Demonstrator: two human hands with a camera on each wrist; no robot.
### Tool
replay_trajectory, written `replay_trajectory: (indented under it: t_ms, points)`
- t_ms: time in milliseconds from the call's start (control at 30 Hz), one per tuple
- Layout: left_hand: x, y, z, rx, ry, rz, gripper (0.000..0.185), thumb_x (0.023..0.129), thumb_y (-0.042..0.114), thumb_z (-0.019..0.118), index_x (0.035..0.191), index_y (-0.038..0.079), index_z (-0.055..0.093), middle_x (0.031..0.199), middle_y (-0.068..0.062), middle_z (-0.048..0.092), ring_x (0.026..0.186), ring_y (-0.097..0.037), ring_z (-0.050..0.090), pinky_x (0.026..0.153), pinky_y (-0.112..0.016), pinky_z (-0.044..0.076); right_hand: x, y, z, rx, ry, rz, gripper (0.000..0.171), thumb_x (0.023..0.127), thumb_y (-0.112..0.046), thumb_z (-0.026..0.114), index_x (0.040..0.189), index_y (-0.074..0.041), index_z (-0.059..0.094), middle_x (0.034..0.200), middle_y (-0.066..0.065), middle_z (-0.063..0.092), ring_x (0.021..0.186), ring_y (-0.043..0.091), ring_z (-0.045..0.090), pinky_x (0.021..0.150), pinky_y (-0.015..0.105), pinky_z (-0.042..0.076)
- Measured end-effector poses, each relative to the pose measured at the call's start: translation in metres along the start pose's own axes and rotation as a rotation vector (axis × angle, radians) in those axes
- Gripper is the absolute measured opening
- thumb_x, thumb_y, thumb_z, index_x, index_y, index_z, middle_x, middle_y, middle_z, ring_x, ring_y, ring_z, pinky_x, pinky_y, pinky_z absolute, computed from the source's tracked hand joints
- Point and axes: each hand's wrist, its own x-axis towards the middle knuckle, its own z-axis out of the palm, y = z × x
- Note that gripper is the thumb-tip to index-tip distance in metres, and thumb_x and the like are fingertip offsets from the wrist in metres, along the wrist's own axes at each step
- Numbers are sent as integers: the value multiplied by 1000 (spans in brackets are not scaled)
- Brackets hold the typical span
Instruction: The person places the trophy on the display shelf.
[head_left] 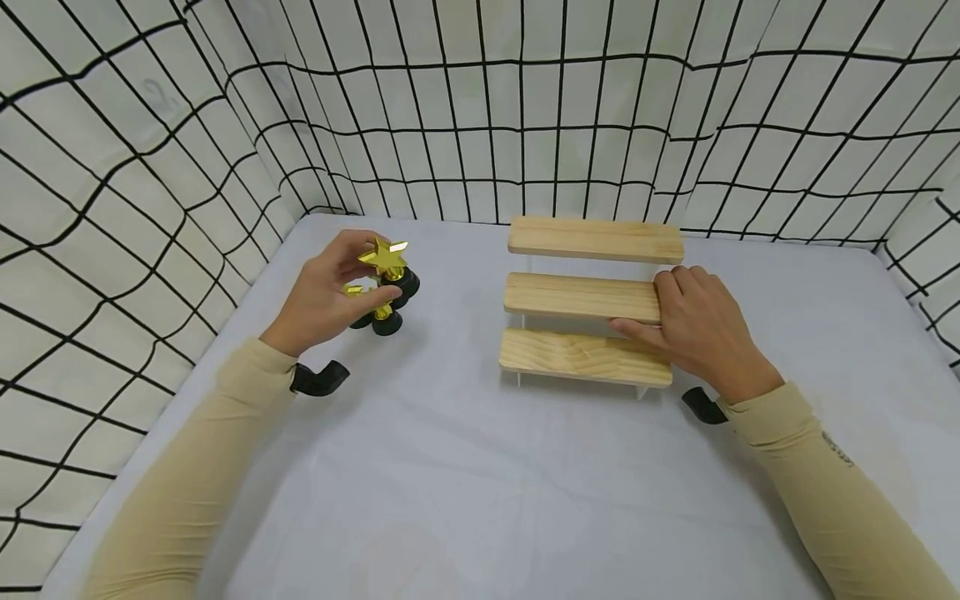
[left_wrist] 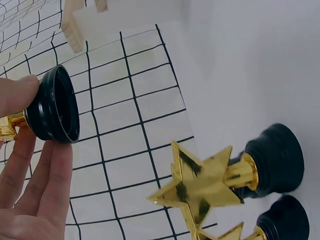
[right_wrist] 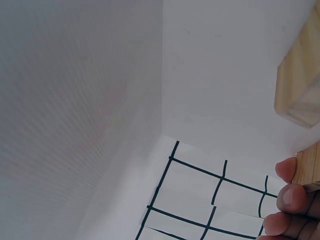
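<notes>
Star trophies, small gold ones on black round bases, sit bunched at the left of the tabletop, and my left hand is right in among them. I've got one pinched: the left wrist view shows its black base turned on its side between my thumb and fingers, the gold stem just peeking out beside it. Two more stand below on the tabletop, another star pointing up at me.

These look light and rigid, moulded plastic with a shiny gold coat, I'd judge. That finish is probably slick, and the star points are thin, so I wouldn't squeeze there. The base is the part to hold: broad, matte, round, easy to pinch across. Top-heavy shape, though, so they'd likely tip if set down crooked.

My right hand is over on the wooden stepped shelf, fingers curled over the right end of the middle step, thumb under its front edge. Stiff and solid, that one. It stands well apart from the trophies.
</notes>
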Motion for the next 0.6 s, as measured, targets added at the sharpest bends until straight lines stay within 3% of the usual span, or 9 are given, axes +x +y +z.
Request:
replay_trajectory:
  t_ms: [200,367,600]
  points:
    - [5,7,13,-64,-7,8,55,84,-5,82,130,3,53,123,10,63,106,2,66,102,-13,56,-1,0,-1,16,2,-2,95,93,-88,21,77,2,47,62,10,41,55,29,40,50,36,32]
    - [10,13,26,-97,-20,23,55,85,-4,81,131,3,52,130,1,63,109,2,65,104,-14,55,-3,1,0,35,22,-18,91,94,-86,28,76,2,46,61,10,39,54,29,39,49,35,30]
    - [18,23,41,-110,-22,72,59,82,-6,82,133,2,52,131,-10,64,111,3,65,104,-13,55,-2,3,1,26,33,-21,92,94,-86,27,77,2,46,62,10,39,55,30,40,50,37,32]
